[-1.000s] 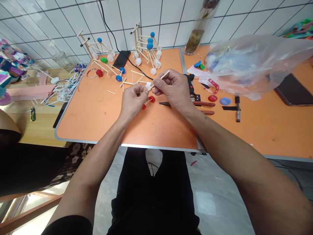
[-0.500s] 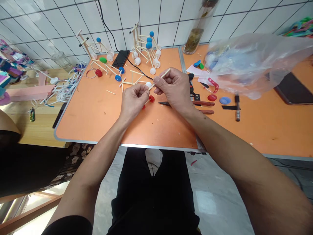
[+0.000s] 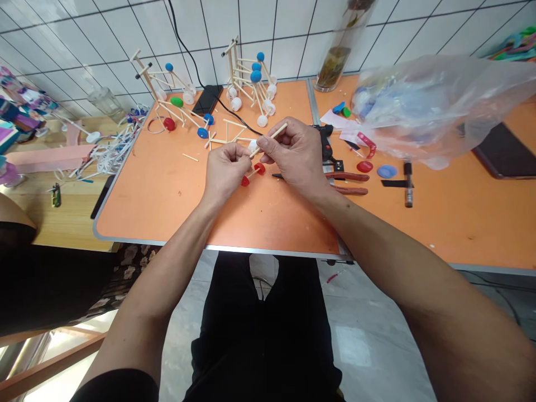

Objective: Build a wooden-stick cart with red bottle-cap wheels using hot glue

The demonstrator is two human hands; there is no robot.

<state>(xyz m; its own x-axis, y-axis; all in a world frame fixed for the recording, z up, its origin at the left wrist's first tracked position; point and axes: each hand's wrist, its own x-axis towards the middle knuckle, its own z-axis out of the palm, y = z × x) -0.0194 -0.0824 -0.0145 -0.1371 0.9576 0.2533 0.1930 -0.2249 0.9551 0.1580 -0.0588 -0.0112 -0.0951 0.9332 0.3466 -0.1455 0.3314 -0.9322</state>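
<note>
A thin wooden stick (image 3: 277, 132) runs slantwise between my two hands above the orange table. My left hand (image 3: 228, 170) is closed, pinching its lower end between thumb and forefinger. Thumb and fingers of my right hand (image 3: 295, 156) grip the upper part, and the tip pokes out past them. Just below lies a stick axle with two red bottle caps (image 3: 259, 168) on it. Behind my hands rests a flat frame of joined sticks (image 3: 226, 139), beside a white cap (image 3: 253, 146). Pliers with red handles (image 3: 349, 177) lie partly under my right hand.
Two stick models with cap wheels (image 3: 177, 103) (image 3: 251, 84) stand at the back near a black phone (image 3: 208, 100). To the right are a plastic bag (image 3: 419, 111), a marker (image 3: 408, 184), a blue cap (image 3: 387, 171) and a glass jar (image 3: 333, 67). Another person sits at the left.
Both hands have shifted slightly left, still holding the stick, which now slants less steeply. The red-capped axle shows more fully below them.
</note>
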